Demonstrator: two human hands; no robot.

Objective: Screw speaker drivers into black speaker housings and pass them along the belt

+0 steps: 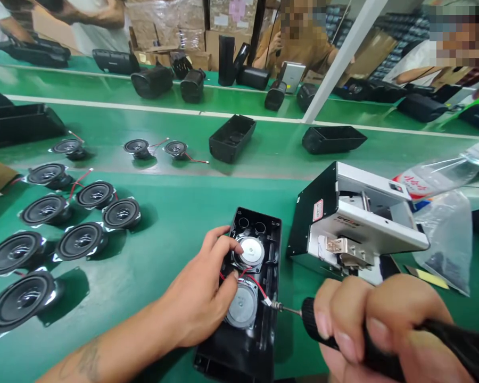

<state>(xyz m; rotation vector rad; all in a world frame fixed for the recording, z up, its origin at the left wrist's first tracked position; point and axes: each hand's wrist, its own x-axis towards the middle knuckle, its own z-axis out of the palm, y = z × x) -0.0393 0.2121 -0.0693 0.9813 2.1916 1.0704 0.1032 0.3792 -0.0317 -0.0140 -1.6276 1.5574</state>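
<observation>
A black speaker housing (269, 332) lies before me, its inside facing up. Two round speakers (251, 250) sit in it magnet side up, joined to red wires with a white connector (267, 301). My left hand (207, 290) grips the housing from the left, the index finger on the upper speaker and the thumb by the lower speaker (241, 308). In my right hand (383, 319) is a black electric screwdriver (309, 317). Its bit points left, with what looks like a screw at the tip, close to the connector and the housing's right wall.
Several loose speakers (82, 239) lie face up at left. Behind the right hand stands a white and black screw feeder (359, 213), with a plastic bag (447, 239) and bottle (443, 170) beside it. Beyond are empty housings (232, 138), a white post (343, 58) and other people working.
</observation>
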